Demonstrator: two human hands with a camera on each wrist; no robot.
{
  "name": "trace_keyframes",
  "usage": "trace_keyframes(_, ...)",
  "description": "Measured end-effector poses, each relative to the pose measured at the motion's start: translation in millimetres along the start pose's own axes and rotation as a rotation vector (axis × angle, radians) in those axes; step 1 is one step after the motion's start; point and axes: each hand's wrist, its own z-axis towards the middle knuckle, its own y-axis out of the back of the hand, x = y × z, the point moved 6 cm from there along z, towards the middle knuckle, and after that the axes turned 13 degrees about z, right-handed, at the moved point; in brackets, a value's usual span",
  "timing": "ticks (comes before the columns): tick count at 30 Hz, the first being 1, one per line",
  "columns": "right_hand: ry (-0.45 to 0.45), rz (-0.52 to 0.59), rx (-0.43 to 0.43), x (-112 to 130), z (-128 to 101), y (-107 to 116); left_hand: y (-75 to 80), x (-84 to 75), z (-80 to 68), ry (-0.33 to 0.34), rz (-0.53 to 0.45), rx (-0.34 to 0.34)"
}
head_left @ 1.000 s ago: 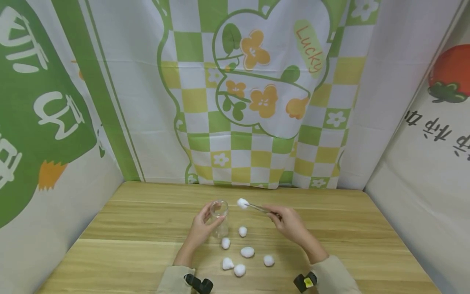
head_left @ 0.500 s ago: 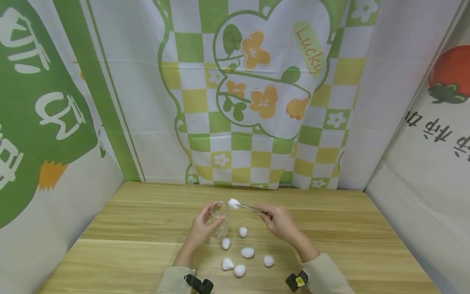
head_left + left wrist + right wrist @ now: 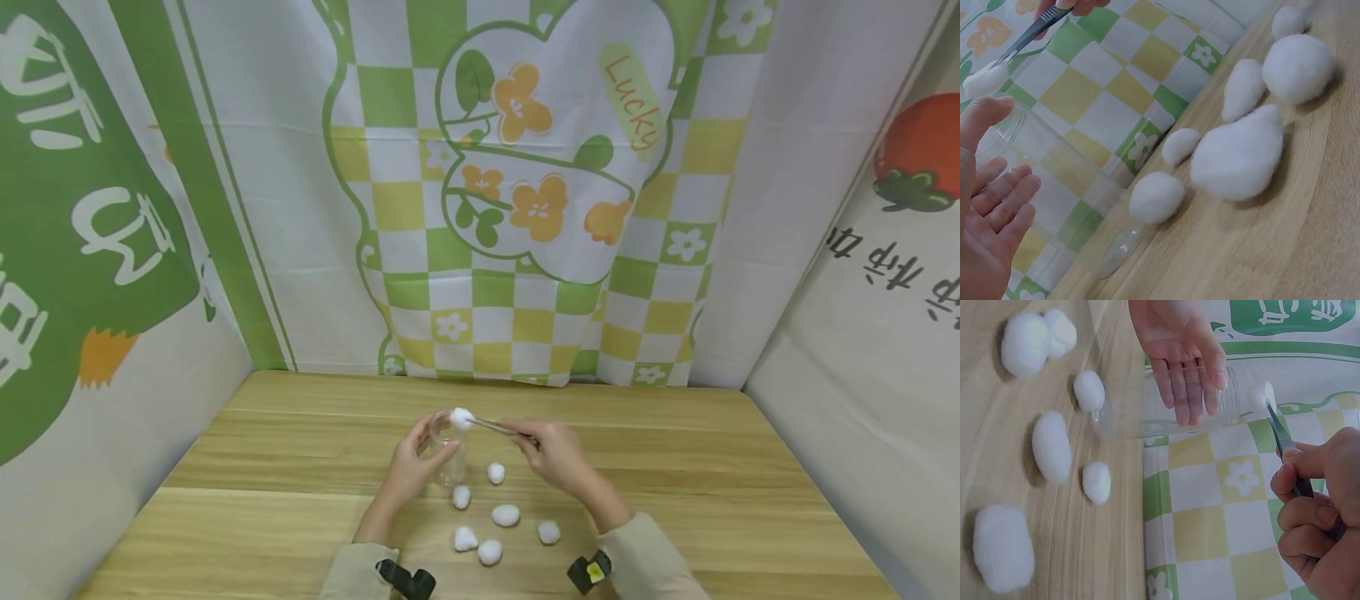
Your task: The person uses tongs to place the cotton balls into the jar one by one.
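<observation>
My left hand [image 3: 414, 463] holds a clear glass jar [image 3: 1129, 409] near its mouth, thumb on one side and fingers on the other. The jar stands upright on the wooden table, and nothing shows inside it. In my right hand [image 3: 553, 452] is a pair of metal tweezers [image 3: 1284, 439], gripped between thumb and curled fingers. Their tips pinch a white cotton ball [image 3: 461, 418], which hovers just over the jar's rim. The left wrist view also shows this pinched cotton ball [image 3: 986, 81] close above the left thumb.
Several loose cotton balls lie on the wooden table [image 3: 300, 467] between my forearms. One cotton ball [image 3: 461, 497] sits by the jar's base, another [image 3: 496, 473] to its right. A checkered curtain [image 3: 495, 333] hangs behind the table's back edge.
My right hand has moved left, carrying the tweezers and cotton ball from right of the jar to over its rim. The left hand and the jar have stayed put.
</observation>
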Motion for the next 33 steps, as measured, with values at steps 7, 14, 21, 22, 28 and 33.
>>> trace_keyframes(7, 0.011, 0.008, -0.002, 1.8, 4.6, -5.5, 0.0, 0.2, 0.0, 0.003, 0.019, 0.001)
trace_keyframes(14, -0.015, 0.011, 0.009, -0.5, 7.1, -11.0, 1.0, -1.1, -1.0, -0.004, 0.021, -0.014)
trace_keyframes(21, -0.029, 0.009, 0.029, -3.0, 7.4, -15.5, 1.2, -1.7, -2.1, 0.001, 0.009, 0.005)
trace_keyframes(22, -0.03, 0.006, 0.031, -3.3, 7.1, -15.5, 1.3, -2.0, -2.2, -0.001, 0.009, 0.008)
trace_keyframes(28, -0.027, -0.024, 0.045, -3.8, 5.5, -15.4, 1.3, -1.6, -2.0, 0.007, -0.008, 0.007)
trace_keyframes(33, -0.042, -0.009, 0.054, -3.7, 4.5, -14.4, 0.3, -1.4, -1.1, -0.002, -0.015, 0.012)
